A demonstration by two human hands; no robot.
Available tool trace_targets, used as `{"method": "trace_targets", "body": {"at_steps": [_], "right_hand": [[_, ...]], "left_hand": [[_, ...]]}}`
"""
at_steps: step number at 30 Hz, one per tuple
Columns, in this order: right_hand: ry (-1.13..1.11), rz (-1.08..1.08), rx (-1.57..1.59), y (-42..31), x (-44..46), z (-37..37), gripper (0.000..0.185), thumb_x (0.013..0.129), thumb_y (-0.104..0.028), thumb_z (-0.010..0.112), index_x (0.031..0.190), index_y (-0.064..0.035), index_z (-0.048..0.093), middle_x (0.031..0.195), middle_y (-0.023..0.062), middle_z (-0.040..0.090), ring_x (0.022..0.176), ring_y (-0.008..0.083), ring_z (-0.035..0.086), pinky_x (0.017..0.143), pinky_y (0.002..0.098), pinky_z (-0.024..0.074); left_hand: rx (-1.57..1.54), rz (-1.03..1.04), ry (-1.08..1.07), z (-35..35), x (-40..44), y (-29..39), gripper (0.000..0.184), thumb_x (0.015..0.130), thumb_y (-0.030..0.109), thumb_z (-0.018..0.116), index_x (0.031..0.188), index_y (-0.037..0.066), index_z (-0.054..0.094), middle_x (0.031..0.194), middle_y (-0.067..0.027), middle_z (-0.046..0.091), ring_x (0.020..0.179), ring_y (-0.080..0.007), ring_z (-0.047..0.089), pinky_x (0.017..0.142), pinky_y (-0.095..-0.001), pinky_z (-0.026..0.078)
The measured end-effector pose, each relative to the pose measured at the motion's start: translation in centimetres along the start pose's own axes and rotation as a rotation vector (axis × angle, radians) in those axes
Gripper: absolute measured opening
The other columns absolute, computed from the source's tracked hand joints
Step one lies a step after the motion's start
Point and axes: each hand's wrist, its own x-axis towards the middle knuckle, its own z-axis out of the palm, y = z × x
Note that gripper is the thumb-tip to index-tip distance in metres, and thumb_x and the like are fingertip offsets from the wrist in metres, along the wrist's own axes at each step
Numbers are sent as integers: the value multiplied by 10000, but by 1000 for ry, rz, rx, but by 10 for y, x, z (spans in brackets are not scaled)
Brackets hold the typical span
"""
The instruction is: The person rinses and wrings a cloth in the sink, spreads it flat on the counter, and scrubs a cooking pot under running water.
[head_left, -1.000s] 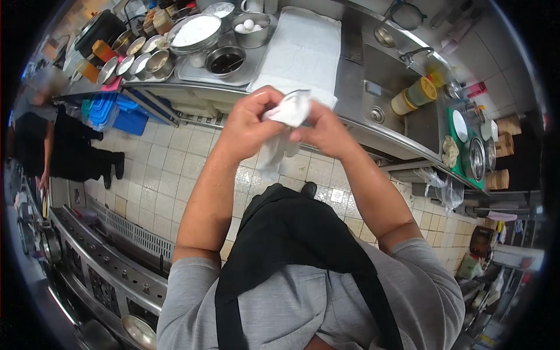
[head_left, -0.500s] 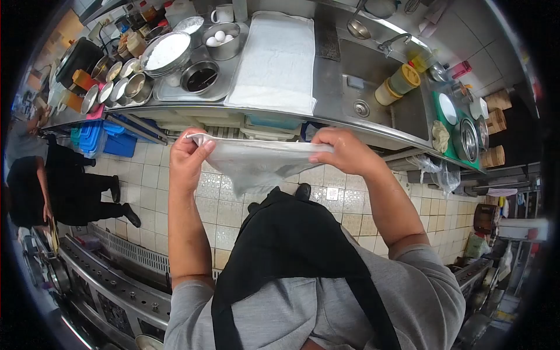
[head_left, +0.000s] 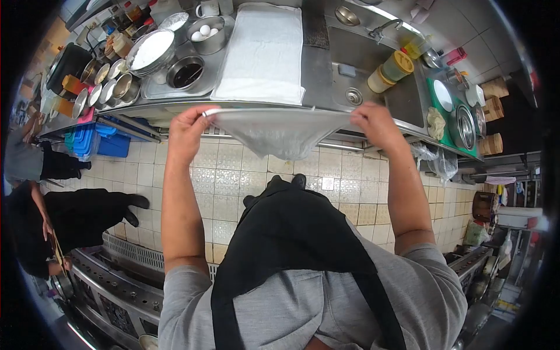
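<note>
"Fingers of the left hand [head_left: 188, 135] pinch one end of a thin pale sheet [head_left: 281, 131], from what reaches my remote screen."

"And the right hand [head_left: 378, 125]?"

"Its fingertips look closed on the opposite end, though they blur a little. I see the sheet in mid-air over the tiled floor [head_left: 227, 175], just in front of the steel counter [head_left: 318, 81]."

"How far along is it?"

"Partway, I judge: the top edge is drawn nearly straight, but the lower part is not opened out and sags in a rounded pouch. Nor is it laid down anywhere."

"Materials?"

"It looks limp and half sheer; I cannot tell cloth from film. Beyond it, a matt white cloth [head_left: 259, 55], oblong and faintly creased, lies flat on smooth metal, near a round bowl [head_left: 185, 72] of dark liquid."
</note>
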Motion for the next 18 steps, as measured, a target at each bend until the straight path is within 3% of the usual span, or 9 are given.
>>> {"method": "trace_targets", "body": {"at_steps": [7,12,14,18], "right_hand": [[281,11,54,-5,12,-48,149,828,-127,634,921,-20,679,847,142,629,791,306,607,723,356,467],[333,38,56,2,19,-58,151,827,-134,638,936,-41,686,849,133,623,788,288,611,722,352,469],[338,27,45,9,21,-57,152,828,-136,637,940,-48,688,851,129,621,788,285,611,723,351,469],[351,84,45,20,29,-52,166,832,-159,637,952,-56,689,838,120,636,768,269,613,710,346,469]], "left_hand": [[194,98,35,15,41,36,177,873,83,630,1023,3,678,927,-11,669,808,-70,571,739,-209,452],[203,188,45,24,58,49,166,877,63,622,1023,14,683,861,12,643,766,-56,538,701,-194,428],[356,241,70,22,65,44,169,883,81,619,1028,27,686,807,22,632,739,-47,534,651,-183,413],[433,84,118,35,68,48,165,892,111,615,1021,43,690,765,12,626,679,-50,543,597,-180,411]]}}
